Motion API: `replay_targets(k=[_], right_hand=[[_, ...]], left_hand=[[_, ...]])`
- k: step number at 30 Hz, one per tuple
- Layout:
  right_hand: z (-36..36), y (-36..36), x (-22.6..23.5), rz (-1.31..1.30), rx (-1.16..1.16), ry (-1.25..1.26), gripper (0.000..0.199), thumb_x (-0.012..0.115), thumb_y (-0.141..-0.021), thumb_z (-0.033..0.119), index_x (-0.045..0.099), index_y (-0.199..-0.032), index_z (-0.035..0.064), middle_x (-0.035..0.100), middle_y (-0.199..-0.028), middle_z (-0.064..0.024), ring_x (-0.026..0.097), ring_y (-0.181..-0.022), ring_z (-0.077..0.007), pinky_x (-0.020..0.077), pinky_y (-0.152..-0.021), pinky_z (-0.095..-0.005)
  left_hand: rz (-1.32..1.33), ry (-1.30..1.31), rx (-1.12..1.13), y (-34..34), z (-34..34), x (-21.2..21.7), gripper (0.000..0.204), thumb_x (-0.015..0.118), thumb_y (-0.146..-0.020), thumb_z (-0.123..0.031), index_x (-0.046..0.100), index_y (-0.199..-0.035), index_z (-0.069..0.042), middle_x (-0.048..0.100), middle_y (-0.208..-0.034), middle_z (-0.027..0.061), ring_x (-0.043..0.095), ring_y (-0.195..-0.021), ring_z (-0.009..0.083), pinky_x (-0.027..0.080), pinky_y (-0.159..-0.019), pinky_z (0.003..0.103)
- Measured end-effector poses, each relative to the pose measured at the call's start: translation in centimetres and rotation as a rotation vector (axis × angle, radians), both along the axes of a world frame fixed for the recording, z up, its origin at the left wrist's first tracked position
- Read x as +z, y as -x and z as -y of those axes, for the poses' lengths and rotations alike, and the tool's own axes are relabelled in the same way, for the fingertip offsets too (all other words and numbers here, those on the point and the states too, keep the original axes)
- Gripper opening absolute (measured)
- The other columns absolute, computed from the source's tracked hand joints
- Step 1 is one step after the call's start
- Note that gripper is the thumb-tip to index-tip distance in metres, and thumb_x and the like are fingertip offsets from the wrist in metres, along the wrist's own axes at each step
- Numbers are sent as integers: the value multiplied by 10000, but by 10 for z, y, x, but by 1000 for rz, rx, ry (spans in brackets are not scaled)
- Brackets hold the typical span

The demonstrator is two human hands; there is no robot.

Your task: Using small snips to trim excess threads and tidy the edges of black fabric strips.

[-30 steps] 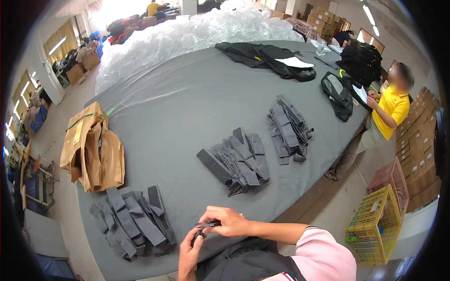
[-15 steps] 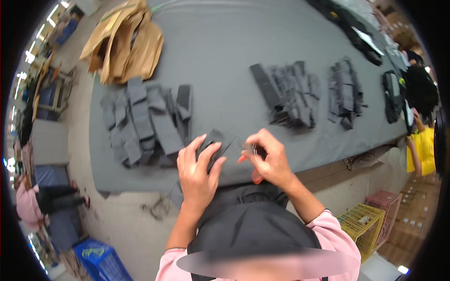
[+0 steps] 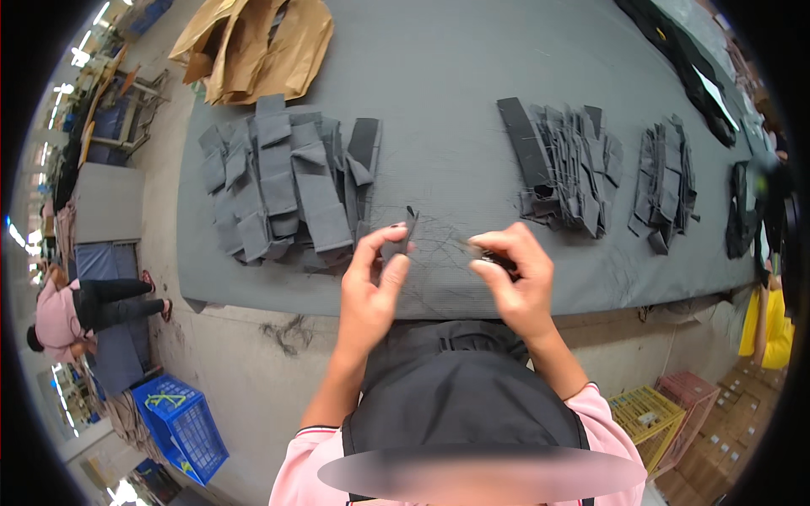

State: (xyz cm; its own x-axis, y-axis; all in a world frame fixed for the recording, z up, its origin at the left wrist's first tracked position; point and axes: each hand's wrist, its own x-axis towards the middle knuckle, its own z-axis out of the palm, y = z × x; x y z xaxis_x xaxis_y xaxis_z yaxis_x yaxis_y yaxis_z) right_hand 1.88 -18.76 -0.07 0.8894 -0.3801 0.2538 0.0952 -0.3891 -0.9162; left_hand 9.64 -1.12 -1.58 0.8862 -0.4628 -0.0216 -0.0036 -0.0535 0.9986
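Note:
Over the front of the grey-covered table (image 3: 439, 101), my left hand (image 3: 371, 282) pinches a small dark fabric piece (image 3: 411, 228) between thumb and fingers. To its right, apart from the fabric, my right hand (image 3: 525, 278) is closed around thread snips (image 3: 474, 248); their tip points left and most of the tool is hidden in the palm. Beyond my left hand lies a pile of grey fabric strips (image 3: 274, 181). A second pile of folded dark strips (image 3: 574, 164) sits beyond my right hand. Loose cut threads (image 3: 447, 232) lie scattered between the hands.
A third bundle of strips (image 3: 665, 181) lies farther right, near black garments (image 3: 688, 72). A brown paper bag (image 3: 257, 51) stands at the far left. Blue (image 3: 181, 422) and yellow (image 3: 645, 417) crates stand on the floor. Co-workers in pink (image 3: 66, 316) and yellow (image 3: 764, 325) are at the sides.
My right hand has moved right, away from my left, and the snips' orange handles no longer show. The fabric in my left hand now stands more upright. The whole view has shifted.

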Motion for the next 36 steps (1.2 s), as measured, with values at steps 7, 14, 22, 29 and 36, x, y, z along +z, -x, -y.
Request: replay_targets(k=[7, 14, 22, 29, 36], right_hand=[[1, 2, -14, -66, 21, -195, 266, 669, -778, 23, 564, -1022, 14, 468, -854, -30, 466, -723, -101, 412, -657, -218], [-12, -16, -8, -1, 80, -132, 267, 687, -767, 35, 577, -1009, 11, 504, -852, -51, 493, -710, -129, 429, -612, -244], [-19, -20, -2, 35, 78, -28, 189, 694, -754, 47, 614, -922, 13, 519, -780, -61, 528, -618, -145, 437, -550, -264], [0, -11, 2, -122, 119, -24, 182, 687, -754, 42, 610, -908, -19, 479, -795, -44, 501, -677, -105, 430, -609, -222], [13, -16, -1, -91, 106, -52, 107, 652, -767, 6, 614, -866, -14, 498, -764, -41, 507, -639, -111, 423, -576, -228]], left_hand=[[-742, 611, -120, -6, 0, -6, 453, 395, -983, -288, 315, -1344, -27, 488, -1258, 269, 598, -1015, 317, 525, -807, 388], [-832, 741, -128, -3, -4, -10, 468, 393, -985, -266, 281, -1384, -49, 501, -1240, 231, 600, -1010, 309, 525, -807, 387], [95, -46, 54, 12, -3, -3, 293, 572, -900, -144, 582, -1174, -41, 546, -1192, 123, 518, -1101, 242, 420, -911, 331], [779, -526, 127, 12, 1, 2, 299, 639, -827, -189, 630, -1122, -141, 536, -1205, 111, 514, -993, 282, 405, -839, 379], [927, -595, 110, 4, 12, 4, 375, 669, -775, -170, 611, -1145, -166, 530, -1217, 120, 517, -1000, 286, 393, -823, 387]])
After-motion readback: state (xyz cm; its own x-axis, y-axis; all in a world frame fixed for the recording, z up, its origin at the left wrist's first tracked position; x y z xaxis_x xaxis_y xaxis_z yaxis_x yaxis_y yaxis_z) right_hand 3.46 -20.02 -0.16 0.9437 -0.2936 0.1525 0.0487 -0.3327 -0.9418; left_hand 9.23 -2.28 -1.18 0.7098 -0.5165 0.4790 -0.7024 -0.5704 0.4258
